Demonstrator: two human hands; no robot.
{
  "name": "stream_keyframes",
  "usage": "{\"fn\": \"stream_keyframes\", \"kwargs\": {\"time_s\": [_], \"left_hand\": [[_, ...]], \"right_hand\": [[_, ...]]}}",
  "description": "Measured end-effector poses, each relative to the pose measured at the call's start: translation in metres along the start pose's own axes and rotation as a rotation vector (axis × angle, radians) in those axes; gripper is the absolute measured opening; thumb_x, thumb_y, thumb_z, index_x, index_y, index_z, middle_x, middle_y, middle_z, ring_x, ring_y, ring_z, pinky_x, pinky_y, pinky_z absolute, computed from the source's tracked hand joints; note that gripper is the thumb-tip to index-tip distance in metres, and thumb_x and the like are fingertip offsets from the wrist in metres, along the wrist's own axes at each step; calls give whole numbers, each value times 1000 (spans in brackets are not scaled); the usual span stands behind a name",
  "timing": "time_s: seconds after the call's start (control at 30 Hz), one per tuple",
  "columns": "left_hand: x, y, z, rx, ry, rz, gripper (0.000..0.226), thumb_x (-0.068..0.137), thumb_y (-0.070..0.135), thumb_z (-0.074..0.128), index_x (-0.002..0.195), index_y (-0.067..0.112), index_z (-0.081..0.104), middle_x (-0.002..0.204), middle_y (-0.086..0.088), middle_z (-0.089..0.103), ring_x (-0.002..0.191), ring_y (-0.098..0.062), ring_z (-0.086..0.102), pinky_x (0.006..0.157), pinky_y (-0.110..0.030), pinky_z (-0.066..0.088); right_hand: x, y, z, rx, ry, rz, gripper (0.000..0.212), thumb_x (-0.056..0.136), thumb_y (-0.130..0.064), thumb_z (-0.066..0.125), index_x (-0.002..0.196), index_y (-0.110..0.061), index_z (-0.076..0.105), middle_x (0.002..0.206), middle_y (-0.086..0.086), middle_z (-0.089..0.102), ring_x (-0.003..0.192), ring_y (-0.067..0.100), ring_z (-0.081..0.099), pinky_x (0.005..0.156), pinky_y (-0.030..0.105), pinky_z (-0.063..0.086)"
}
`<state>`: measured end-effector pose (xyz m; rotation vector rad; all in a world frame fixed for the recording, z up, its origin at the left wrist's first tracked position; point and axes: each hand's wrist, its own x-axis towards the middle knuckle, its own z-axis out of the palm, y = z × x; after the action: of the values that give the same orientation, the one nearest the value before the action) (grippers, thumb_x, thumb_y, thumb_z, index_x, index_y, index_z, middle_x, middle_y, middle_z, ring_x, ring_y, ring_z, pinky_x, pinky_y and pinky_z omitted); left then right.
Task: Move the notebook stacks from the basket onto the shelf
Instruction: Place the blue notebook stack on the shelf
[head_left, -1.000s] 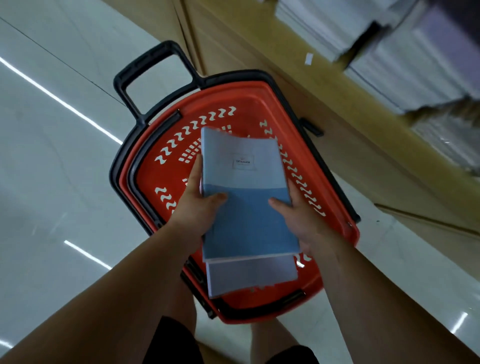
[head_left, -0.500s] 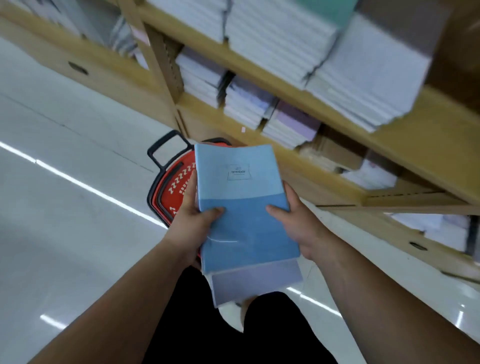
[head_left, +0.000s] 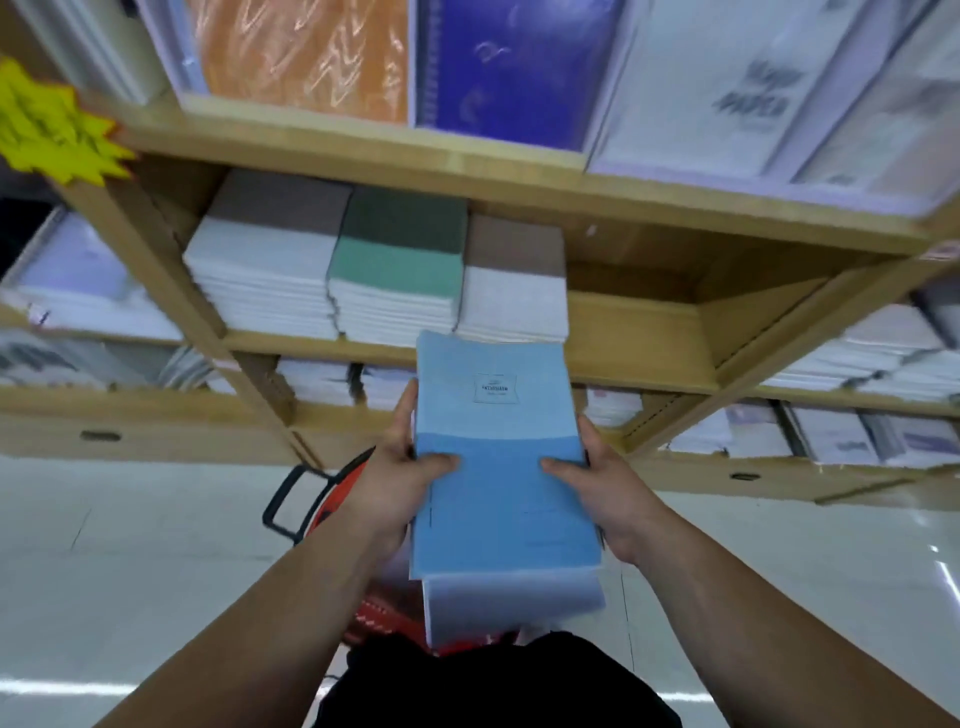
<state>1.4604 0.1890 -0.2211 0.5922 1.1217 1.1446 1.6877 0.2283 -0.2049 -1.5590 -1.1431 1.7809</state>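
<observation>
Our two arms reach forward, and our hands hold a stack (head_left: 504, 467) of notebooks between them, up in the air in front of the shelf (head_left: 639, 332). Our left hand (head_left: 395, 488) grips the left edge of the stack, with the thumb lying flat on the top cover. Our right hand (head_left: 602, 483) grips the right edge the same way. The stack is not on the shelf yet; its far end is just in front of the shelf's edge.

The shelf is big and made of light wood with flat boards. On it sit three neat piles: one with a brown and grey cover (head_left: 260, 249), one with a green cover (head_left: 400, 244), and one more brown and grey one (head_left: 514, 275). To the right of them the board is bare. The shelf above holds big pads in shiny wrap, and one is orange (head_left: 301, 52).

The floor (head_left: 104, 571) is white, smooth and shiny, with lines of light on it.

The top notebook is flat and blue, pale at the far half and darker at the near half, with a small label (head_left: 496, 387). A pale one sticks out below it.

The red basket (head_left: 374, 618) with a black handle stands on the floor under our arms. A yellow spiky tag (head_left: 47, 130) hangs at the top left.
</observation>
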Motion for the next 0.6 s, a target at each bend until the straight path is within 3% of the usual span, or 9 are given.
{"fn": "stream_keyframes", "kwargs": {"time_s": [0.13,0.23,0.4,0.5,0.6], "left_hand": [[27,5,41,26,-35,-57,97,83,-22,59,148,47,41,124,-2,74,107,-31,73,82,-44,59],[53,0,79,35,-73,-83,98,81,-22,62,149,46,42,125,-6,73,110,-38,70,92,-54,56],[101,-14,155,109,-54,-137,97,82,-21,60,136,58,44,118,-2,76,104,-32,74,81,-44,60],[138,-24,196,108,-55,-157,97,82,-23,59,143,51,44,123,-3,74,108,-33,72,87,-49,59],[176,-29,225,111,-73,-126,101,75,-20,67,149,46,43,128,-1,72,114,-34,69,96,-58,55]], "right_hand": [[-4,-10,-40,68,83,-28,59,99,5,59,130,-46,59,113,-9,80,100,20,77,76,38,63],[2,-13,-81,102,114,-34,64,99,6,59,142,-42,55,121,-4,78,108,26,75,82,44,63],[26,-20,-162,109,146,-6,64,96,6,61,132,-47,59,115,-9,79,100,18,77,78,39,63],[47,-28,-213,67,156,2,56,97,5,62,121,-45,65,112,-11,79,95,14,77,82,41,62],[73,-39,-250,58,179,-14,61,97,4,63,125,-50,62,111,-16,78,97,13,77,80,40,63]]}}
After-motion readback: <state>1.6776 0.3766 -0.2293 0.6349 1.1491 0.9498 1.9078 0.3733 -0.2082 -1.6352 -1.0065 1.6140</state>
